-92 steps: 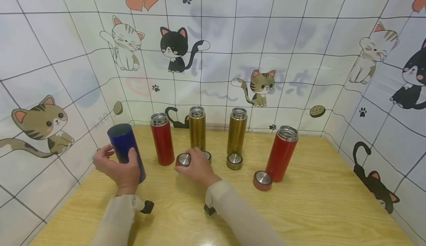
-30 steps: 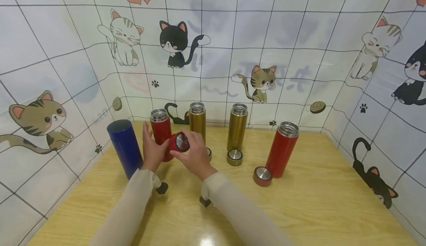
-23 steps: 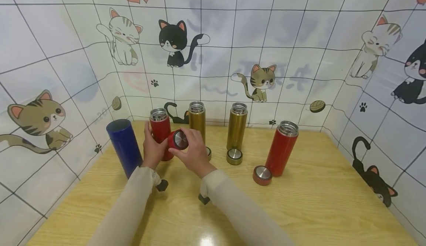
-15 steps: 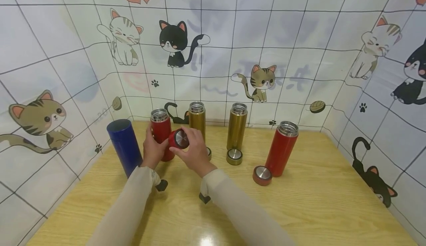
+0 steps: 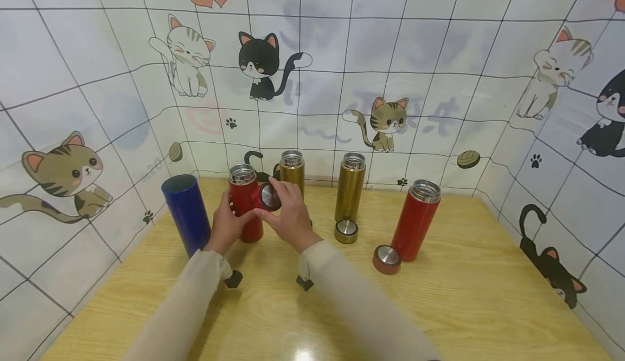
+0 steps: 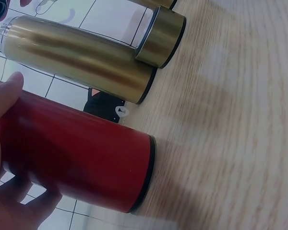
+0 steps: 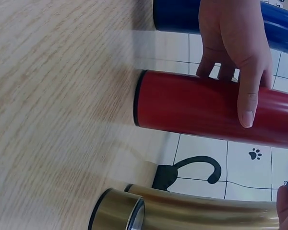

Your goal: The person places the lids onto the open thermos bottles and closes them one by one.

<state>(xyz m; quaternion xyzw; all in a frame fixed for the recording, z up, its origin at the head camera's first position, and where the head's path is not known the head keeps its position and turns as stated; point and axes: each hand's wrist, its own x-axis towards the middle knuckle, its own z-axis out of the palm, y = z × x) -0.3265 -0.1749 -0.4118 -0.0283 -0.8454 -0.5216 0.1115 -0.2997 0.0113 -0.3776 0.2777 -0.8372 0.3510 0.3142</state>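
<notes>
My left hand grips the body of a red vacuum flask, thumb on the near side and fingers on the far side in the right wrist view. The flask stands upright without a lid, its steel neck bare. My right hand pinches a red lid between thumb and fingers, tilted with its steel top facing right. The lid is beside the flask, below its mouth, and overlaps the body in the head view. In the left wrist view, the flask's black-rimmed base is close to the wooden table.
A blue flask stands left of my left hand. Two lidless gold flasks stand behind, each with a gold lid in front. At the right, another lidless red flask has its red lid at its foot.
My left hand has gone from the blue flask to the left red flask, which has shifted slightly right and nearer. My right hand has lifted the red lid off the table and tilted it.
</notes>
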